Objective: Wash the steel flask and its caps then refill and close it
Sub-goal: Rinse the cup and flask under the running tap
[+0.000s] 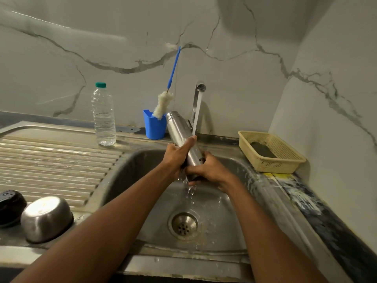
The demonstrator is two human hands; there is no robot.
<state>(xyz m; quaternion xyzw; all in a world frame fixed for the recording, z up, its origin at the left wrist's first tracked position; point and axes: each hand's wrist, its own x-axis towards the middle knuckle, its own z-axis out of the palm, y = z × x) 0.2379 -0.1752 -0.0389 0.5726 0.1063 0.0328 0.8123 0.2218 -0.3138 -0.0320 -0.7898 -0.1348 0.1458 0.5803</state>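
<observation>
Holding the steel flask [179, 131] tilted over the sink [230, 203] — upper end leaning up and left toward the blue cup [154, 127], lower end down between both hands. Left hand [177, 156] with its grip wrapped round the flask's middle, thumb stretched up along the body and catching the stream from the tap [199, 92]. Right hand [206, 170] with its grip curled round the flask's lower end, fingers underneath; whether that end is open or capped cannot be told. Water running off the hands and splashing down toward the drain [184, 225].

Standing in the blue cup, a bottle brush [165, 103] with a blue handle leaning on the wall. Left of it on the worktop, a clear plastic bottle [103, 117] with a green cap. Lying upside down on the draining board — a steel cap [46, 218], and beside it at the frame's edge a black cap [10, 207]. Right of the sink, a cream basket [285, 158] with a dark scrub pad [263, 150] inside.
</observation>
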